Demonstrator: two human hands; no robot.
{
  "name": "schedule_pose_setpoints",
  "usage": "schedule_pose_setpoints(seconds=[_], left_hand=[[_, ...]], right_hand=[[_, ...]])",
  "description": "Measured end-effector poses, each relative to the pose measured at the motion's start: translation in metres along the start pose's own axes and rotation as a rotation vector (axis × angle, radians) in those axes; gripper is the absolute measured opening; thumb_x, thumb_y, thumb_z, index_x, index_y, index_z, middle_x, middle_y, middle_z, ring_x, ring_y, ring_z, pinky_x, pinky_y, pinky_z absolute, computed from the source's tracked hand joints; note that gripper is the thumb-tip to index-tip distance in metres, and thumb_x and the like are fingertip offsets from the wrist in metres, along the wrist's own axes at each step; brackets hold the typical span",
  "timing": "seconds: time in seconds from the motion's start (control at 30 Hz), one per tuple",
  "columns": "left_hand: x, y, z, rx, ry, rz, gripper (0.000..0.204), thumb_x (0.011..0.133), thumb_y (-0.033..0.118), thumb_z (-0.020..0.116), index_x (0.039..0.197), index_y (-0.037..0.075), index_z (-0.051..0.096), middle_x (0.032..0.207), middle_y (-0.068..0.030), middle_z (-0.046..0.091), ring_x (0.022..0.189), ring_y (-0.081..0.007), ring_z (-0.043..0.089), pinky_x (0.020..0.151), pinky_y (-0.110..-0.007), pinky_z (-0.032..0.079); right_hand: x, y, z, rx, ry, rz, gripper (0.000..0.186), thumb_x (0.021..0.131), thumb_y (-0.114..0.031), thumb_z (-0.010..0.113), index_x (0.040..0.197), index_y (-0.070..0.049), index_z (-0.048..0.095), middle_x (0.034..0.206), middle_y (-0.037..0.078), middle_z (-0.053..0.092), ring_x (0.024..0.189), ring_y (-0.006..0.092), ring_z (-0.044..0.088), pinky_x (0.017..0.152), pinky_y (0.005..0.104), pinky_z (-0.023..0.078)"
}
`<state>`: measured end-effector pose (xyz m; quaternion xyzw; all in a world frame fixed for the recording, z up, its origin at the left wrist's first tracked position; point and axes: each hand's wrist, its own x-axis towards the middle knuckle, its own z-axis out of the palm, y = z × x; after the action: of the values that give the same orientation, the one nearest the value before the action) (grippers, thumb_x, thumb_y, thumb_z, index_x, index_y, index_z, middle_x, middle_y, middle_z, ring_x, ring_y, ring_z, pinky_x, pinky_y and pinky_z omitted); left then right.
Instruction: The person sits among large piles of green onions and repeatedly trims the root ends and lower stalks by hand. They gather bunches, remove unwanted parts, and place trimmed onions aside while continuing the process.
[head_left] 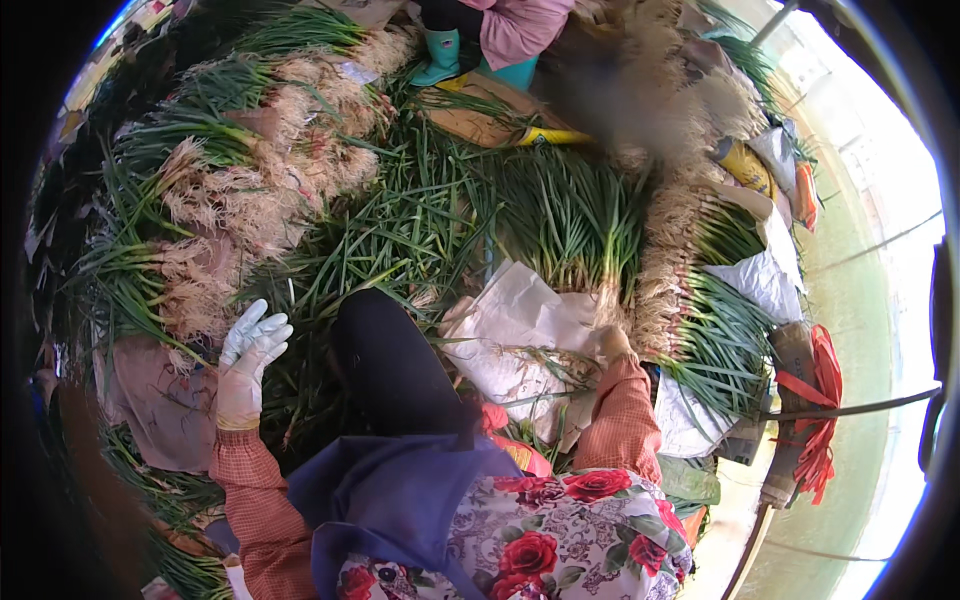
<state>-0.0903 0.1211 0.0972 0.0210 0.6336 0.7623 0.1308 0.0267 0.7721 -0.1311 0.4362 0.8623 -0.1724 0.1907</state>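
My left hand (253, 362), in a pale glove, is raised beside root ends of green onions on the left. Its fingers are loosely stretched, with nothing between them. My right hand (612, 345) is at the root end of a bunch of green onions (580, 215) and appears closed on the roots, though its fingertips blend into them. The bunch lies with its leaves pointing away from me and its roots at a white, soil-marked sheet (515, 335). Loose green onions (400, 225) spread across the middle, beyond my dark-clad knee (390, 350).
Rooty bundles are heaped at left (230, 190). A row of green onions (710, 315) lines the right, near a post (795, 400) with red ties. Across from me, a person in teal boots (438, 58) sits by a flattened cardboard sheet (470, 120).
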Motion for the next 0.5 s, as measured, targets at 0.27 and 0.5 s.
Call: schedule_pose_setpoints(seconds=[0.27, 0.5], left_hand=[[-0.068, 0.028, -0.095, -0.265, 0.371, 0.303, 0.043, 0.095, 0.012, 0.052, 0.135, -0.001, 0.046, 0.122, -0.024, 0.06, 0.111, -0.0346, 0.061, 0.098, -0.043, 0.048], [-0.142, -0.03, -0.18, -0.528, 0.935, 0.376, 0.033, 0.095, 0.007, 0.049, 0.127, 0.0, 0.052, 0.116, -0.0242, 0.063, 0.107, -0.0357, 0.064, 0.091, -0.043, 0.053]], right_hand=[[-0.108, -0.303, -0.032, 0.605, 0.019, -1.012, 0.032, 0.091, -0.009, 0.057, 0.122, -0.004, 0.061, 0.105, 0.012, 0.069, 0.096, 0.0174, 0.065, 0.083, 0.0281, 0.051], [-0.386, -0.522, 0.013, 0.424, -0.596, -1.688, 0.029, 0.09, -0.002, 0.061, 0.119, -0.005, 0.065, 0.107, 0.008, 0.069, 0.092, 0.0141, 0.066, 0.084, 0.0242, 0.051]])
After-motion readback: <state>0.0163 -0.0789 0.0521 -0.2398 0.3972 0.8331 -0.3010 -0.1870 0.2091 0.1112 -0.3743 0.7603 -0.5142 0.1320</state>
